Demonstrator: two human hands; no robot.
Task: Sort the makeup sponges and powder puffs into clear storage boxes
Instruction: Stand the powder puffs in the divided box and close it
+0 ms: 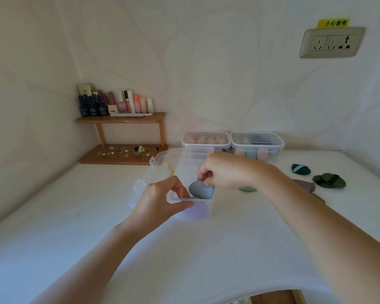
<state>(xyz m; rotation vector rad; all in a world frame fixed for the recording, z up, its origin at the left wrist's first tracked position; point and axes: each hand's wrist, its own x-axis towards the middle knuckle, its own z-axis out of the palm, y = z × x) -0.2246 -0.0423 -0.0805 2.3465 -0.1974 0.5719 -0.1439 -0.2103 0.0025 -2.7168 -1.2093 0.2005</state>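
A clear storage box [185, 167] stands open mid-table, its lid [158, 170] swung to the left. My left hand [160, 200] grips the box's near rim. Over the box opening, my right hand [226, 170] pinches a grey-blue teardrop sponge [199, 189]. A lilac sponge [199, 210] shows through the box's front wall. Two closed clear boxes [206, 140] [258, 142] at the back hold several coloured sponges. Dark green puffs [301, 169] [329, 180], a mauve puff [305, 184] and a pale green one [248, 189] lie loose on the right.
A wooden two-tier shelf [123, 120] in the back left corner carries cosmetic bottles above and small jewellery below. A wall socket [331, 42] sits high on the right. The table [75, 216] is white, its near edge at the bottom.
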